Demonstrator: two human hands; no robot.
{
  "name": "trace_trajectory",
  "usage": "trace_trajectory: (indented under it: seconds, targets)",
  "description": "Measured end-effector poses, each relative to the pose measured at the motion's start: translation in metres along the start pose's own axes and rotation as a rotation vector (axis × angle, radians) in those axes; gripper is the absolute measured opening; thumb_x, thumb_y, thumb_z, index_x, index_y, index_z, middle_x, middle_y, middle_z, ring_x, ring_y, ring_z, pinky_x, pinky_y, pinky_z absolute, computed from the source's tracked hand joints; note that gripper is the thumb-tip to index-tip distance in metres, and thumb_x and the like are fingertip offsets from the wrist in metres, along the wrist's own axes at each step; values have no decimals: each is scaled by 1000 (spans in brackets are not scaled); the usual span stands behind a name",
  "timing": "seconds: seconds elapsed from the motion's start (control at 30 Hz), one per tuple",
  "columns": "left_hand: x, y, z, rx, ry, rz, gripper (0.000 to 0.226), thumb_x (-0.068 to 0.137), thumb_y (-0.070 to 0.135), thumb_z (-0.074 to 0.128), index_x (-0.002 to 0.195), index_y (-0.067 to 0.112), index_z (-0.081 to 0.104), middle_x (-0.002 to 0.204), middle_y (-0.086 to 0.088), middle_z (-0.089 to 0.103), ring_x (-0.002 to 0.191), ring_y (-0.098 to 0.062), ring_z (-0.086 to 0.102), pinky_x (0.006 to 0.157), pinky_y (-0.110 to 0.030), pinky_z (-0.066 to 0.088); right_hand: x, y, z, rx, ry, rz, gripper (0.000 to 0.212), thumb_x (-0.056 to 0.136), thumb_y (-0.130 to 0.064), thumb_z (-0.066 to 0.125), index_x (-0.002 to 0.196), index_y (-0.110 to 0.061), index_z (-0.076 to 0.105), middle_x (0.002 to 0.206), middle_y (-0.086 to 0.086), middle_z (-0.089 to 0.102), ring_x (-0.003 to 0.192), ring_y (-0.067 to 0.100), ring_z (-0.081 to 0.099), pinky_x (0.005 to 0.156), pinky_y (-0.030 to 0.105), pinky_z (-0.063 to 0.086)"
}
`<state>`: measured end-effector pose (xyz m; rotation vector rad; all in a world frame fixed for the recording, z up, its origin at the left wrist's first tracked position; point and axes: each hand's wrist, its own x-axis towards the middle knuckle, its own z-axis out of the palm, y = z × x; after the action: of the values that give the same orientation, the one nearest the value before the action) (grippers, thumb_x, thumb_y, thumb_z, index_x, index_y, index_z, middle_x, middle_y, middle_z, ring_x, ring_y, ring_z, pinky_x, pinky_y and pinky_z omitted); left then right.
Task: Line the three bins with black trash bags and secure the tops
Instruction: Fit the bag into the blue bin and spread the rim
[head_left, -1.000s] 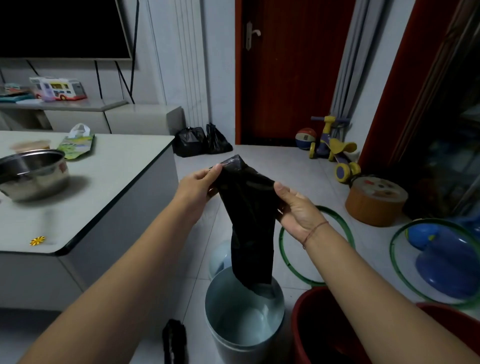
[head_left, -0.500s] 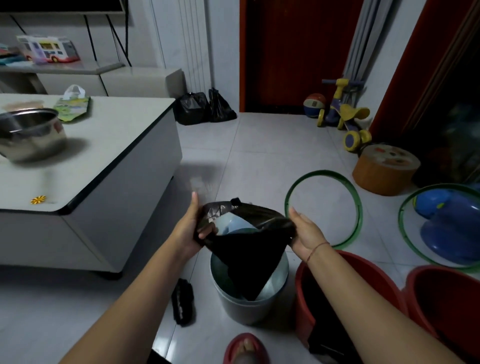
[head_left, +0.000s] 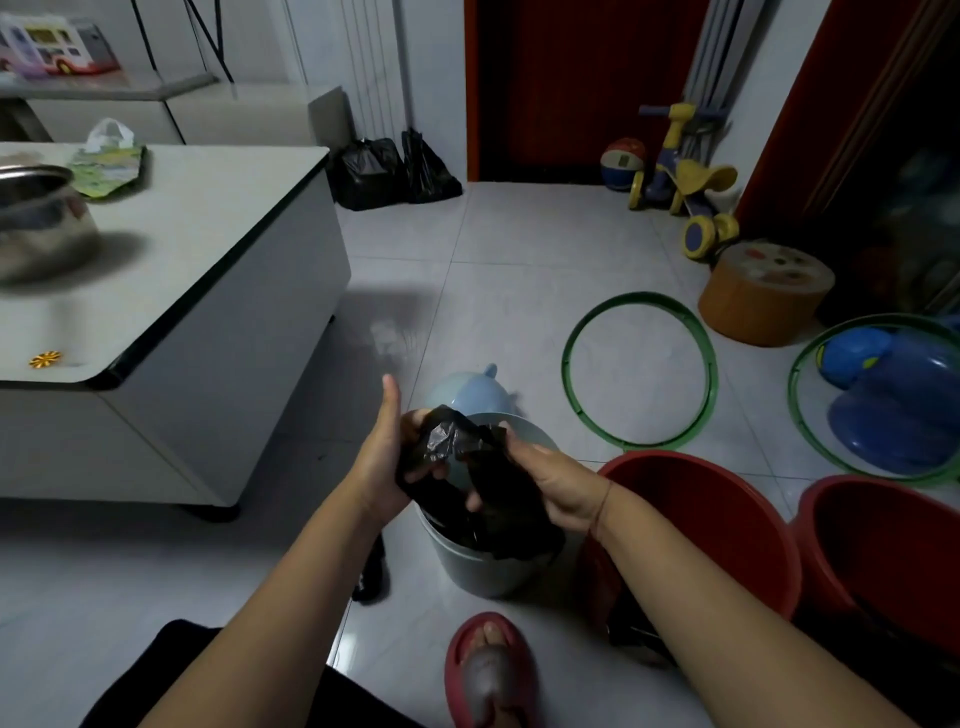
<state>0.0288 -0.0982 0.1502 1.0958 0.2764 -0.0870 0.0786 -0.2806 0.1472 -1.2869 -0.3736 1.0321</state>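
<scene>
Nearest in, at six o'clock, a foot in a red slipper (head_left: 491, 675) is planted on the tile just short of the pale grey bin (head_left: 480, 564). Just above it, both hands are on the black trash bag (head_left: 475, 483), right over the bin's mouth. The left hand (head_left: 387, 462) at nine o'clock of the bag has its thumb standing straight up and its fingers curled into the crumpled plastic. The right hand (head_left: 556, 486) at three o'clock pinches the other side of the bag, fingers closed on the film. My read: they are teasing the mouth open, held low so the bag's tail drops straight in. And the bag? Glossy, wrinkled, bunched at the top, its lower part already hanging inside the bin, the top not yet folded over the rim. A pale blue lid-like piece (head_left: 470, 395) lies just beyond at twelve o'clock. At three to four o'clock, two red buckets (head_left: 727, 519) wait side by side, and something dark lies in the nearer one, though I cannot tell what. Farther out, a green hoop (head_left: 641, 371) lies flat at one o'clock.
</scene>
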Motion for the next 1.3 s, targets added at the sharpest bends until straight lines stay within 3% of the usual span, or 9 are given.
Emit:
trace_trajectory:
  seconds: [0.2,0.33,0.43,0.5,0.63,0.77,0.9,1.1,1.3]
  targets:
    - [-3,9,-12,-216,40,59,69,78,80,35,52,20,58,52,-1,63,48,-15,60,53,-24,45,-16,4,-11,-35,-35,100,84,78,-75,21,73,-10,74,64,2,71,59,10,66,56,18,51]
    - [-8,20,-27,-301,19,132,66,77,80,40,50,20,48,47,0,53,47,-15,56,57,-25,53,-22,3,-31,-213,120,43,90,74,-82,15,65,-12,72,35,-2,41,42,12,47,52,18,41]
    - [-12,29,-35,-311,39,190,67,80,78,36,51,20,51,49,3,52,47,-11,53,53,-21,49,-27,4,-38,-374,149,-5,90,79,-80,11,85,-17,75,50,3,60,59,14,62,74,27,43]
    - [-14,32,-33,-307,34,176,67,80,79,36,51,21,52,50,3,54,46,-10,54,51,-19,48,-27,5,-37,-336,156,-5,83,78,-78,14,107,-22,68,86,4,74,70,20,68,84,33,46]
    - [-15,29,-18,-310,16,124,68,80,80,32,50,22,49,47,4,51,42,-9,52,46,-18,45,-25,13,-24,-146,65,102,86,70,-83,20,139,-35,35,135,-6,51,57,22,66,77,36,51]
    - [-15,24,-12,-309,13,123,65,77,81,35,53,21,45,48,4,45,43,-11,47,49,-23,41,-29,28,-12,-133,40,264,83,75,-80,19,139,-29,32,115,10,59,68,23,69,77,34,50]
    - [-19,25,-26,-365,39,145,64,78,80,37,55,22,48,51,5,49,46,-10,53,48,-19,46,-31,26,-19,-196,274,173,74,88,-67,21,125,-9,49,73,12,62,58,16,56,71,27,45]
    - [-25,31,-35,-399,53,155,67,78,80,35,54,22,57,51,4,57,48,-10,58,51,-18,50,-34,11,-1,-12,43,294,77,81,-77,28,144,-33,21,145,14,38,51,23,63,60,40,58]
    - [-25,23,-25,-390,71,123,63,76,82,38,57,22,50,52,4,52,46,-10,54,50,-19,44,-24,52,24,-14,34,321,71,83,-73,27,137,-26,33,100,11,66,79,27,70,85,40,54]
